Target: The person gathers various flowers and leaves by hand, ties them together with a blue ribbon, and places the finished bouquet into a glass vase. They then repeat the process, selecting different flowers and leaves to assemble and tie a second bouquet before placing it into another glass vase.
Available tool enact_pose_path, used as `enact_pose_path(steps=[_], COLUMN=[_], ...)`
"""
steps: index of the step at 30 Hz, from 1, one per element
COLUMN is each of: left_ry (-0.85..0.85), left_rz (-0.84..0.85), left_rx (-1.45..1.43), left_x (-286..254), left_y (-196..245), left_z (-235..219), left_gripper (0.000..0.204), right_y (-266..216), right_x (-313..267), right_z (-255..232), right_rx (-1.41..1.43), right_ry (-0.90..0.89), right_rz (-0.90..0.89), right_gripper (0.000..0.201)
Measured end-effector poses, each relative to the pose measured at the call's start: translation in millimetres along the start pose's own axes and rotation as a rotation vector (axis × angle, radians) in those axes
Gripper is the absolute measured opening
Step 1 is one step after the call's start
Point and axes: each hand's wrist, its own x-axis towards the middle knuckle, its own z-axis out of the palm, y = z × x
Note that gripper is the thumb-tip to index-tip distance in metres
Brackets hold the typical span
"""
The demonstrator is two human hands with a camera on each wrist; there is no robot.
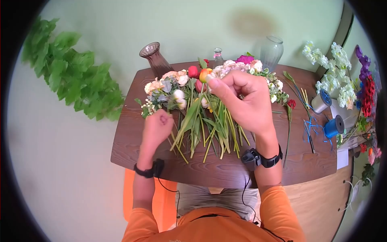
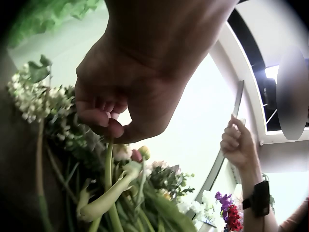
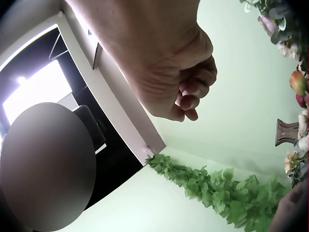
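Observation:
My left hand is at the left side of a pile of artificial flowers. In the left wrist view its thumb and fingertips pinch a green stem. A blurred white bloom shows just above this hand in the head view. My right hand is raised over the pile, thumb and fingers curled together, with nothing visible between them. Below it spread the bundled green stems, cut ends toward me. Tulips, one red and one orange-yellow, lie among pale blooms at the far end.
A tinted vase, a small glass bottle and a clear vase stand along the back. At right lie a red-flowered stem, a white ribbon spool and a blue one. A leafy garland hangs on the wall.

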Motion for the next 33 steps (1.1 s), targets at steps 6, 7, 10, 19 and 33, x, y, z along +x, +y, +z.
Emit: enact_pose_path(steps=[6, 7, 10, 19, 33], left_ry=[0.176, 0.203, 0.061, -0.111, -0.164], left_rz=[0.078, 0.138, 0.15, 0.09, -0.305], left_rx=[0.001, -0.097, -0.19, -0.016, -0.318], left_x=[10.1, 17.6, 49.8, 70.9, 39.3], left_y=[51.1, 55.3, 66.5, 21.7, -22.1], left_z=[-41.4, -38.9, -12.1, 26.5, 56.5], left_gripper=[0.024, 0.025, 0.024, 0.046, 0.039], right_y=[3.6, 3.5, 1.3, 2.9, -1.4], right_x=[1.4, 1.3, 0.9, 0.3, -2.1], right_z=[1.3, 1.8, 1.9, -1.4, 0.9], right_rx=[-0.006, -0.005, -0.016, 0.023, 0.008], right_ry=[0.004, -0.001, -0.022, 0.032, -0.009], right_rz=[-0.007, -0.007, 0.005, 0.0, 0.036], right_gripper=[0.032, 0.032, 0.031, 0.028, 0.031])
